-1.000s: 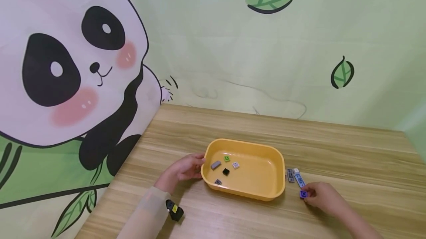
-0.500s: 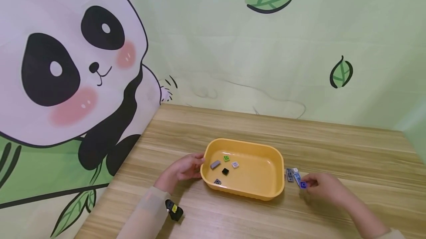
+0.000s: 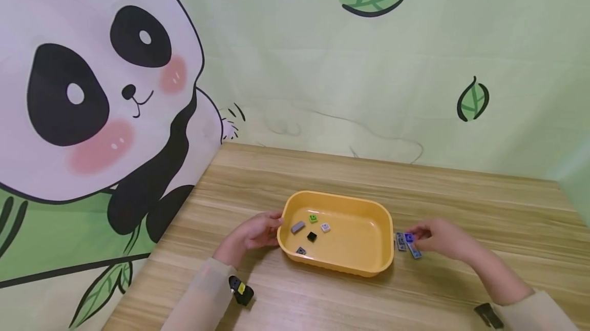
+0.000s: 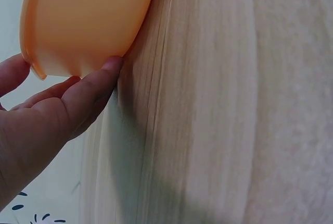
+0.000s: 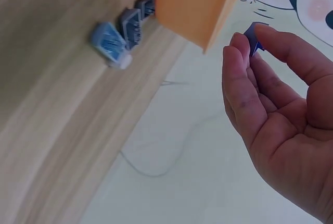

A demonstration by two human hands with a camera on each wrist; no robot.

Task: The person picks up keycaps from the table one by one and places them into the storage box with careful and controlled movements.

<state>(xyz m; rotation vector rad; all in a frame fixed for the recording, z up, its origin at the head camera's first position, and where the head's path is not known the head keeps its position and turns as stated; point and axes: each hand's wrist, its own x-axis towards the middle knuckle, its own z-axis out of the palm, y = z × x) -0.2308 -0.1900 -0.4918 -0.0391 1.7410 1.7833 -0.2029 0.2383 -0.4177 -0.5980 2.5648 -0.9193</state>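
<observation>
My right hand [image 3: 442, 239] pinches a small violet-blue toy brick [image 3: 408, 238] between thumb and fingertips, raised off the table in the right wrist view. Below it a light-blue brick [image 5: 108, 41] with a white piece [image 5: 124, 61] at one end lies beside a dark grey brick [image 5: 131, 27]. My left hand [image 3: 258, 231] holds the left end of a yellow tray [image 3: 359, 249], its thumb at the rim and other fingers against the outer wall. In the tray are a green piece [image 3: 313, 219], a white one [image 3: 325, 227], a black one [image 3: 312, 236] and two grey ones.
The wooden table [image 3: 322, 300] meets a pale green printed wall [image 3: 295, 64] at the back. A black device [image 3: 241, 290] shows at the left sleeve, and another dark device [image 3: 488, 315] at the right one. Another grey piece [image 5: 145, 6] lies against the tray.
My right hand has moved away from me and slightly left with the violet-blue brick, from the near end of the light-blue brick to over its far end. The left hand stays at the tray.
</observation>
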